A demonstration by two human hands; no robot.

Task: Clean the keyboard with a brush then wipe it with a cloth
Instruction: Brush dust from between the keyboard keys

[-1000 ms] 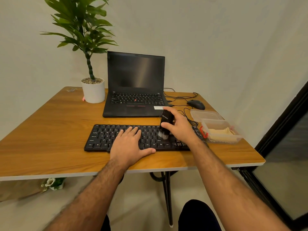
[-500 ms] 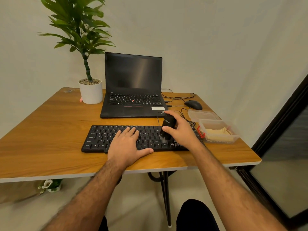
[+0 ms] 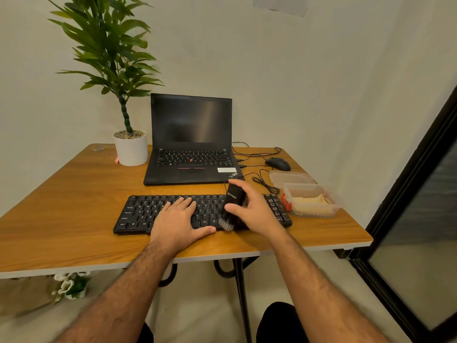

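Keyboard [image 3: 197,214] cleaning looks only part done — the black keyboard lies flat near the front edge of the wooden table [image 3: 74,194], in front of the laptop [image 3: 190,149], and you are at the brushing step. I think the wiping has not begun, because the yellow cloth [image 3: 312,205] sits in the clear box [image 3: 311,194] just to the right of the keyboard. Your right hand [image 3: 254,209] is curled round the black brush [image 3: 232,206], with the thumb on its side. The brush leans, its pale bristles down on the keys near the front row. Your left hand [image 3: 179,222] lies flat on the keys with fingers straight and thumb out wide — holding nothing, just pressing the keyboard down so it does not slide. Both arms reach straight forward from you.
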